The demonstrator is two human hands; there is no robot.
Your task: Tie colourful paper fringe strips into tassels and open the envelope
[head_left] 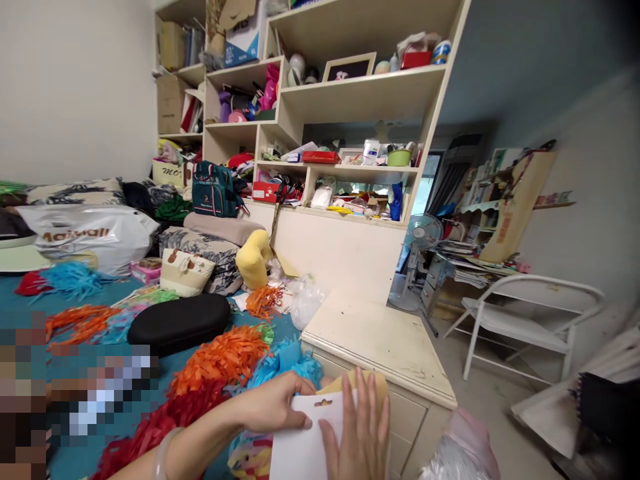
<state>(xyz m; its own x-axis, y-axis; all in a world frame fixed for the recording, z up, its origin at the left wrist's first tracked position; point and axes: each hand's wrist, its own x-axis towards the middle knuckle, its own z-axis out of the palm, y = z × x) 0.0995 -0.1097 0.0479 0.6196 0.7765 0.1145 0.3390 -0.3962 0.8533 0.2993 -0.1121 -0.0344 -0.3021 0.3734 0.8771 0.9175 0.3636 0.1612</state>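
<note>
A white card [305, 443] with a small hang hole near its top edge is held low in front of me. My left hand [280, 403] pinches its upper left part, thumb on the front and the fingers partly hidden behind. Across the card's right side lies my right hand [357, 427], palm down with the fingers stretched out. A yellowish sheet [379, 385] shows behind the card and the right fingers. Blue streamers [285, 360] lie just beyond my left hand, and dark red streamers [165, 427] are beside my left forearm.
A cream cabinet [380, 340] stands just ahead. Orange streamers [220, 357] and a black case [180, 323] lie on the teal bed cover [125, 393]. Shelves [360, 100] full of goods rise behind. A white folding chair [530, 313] is at right; a pixelated area covers the lower left.
</note>
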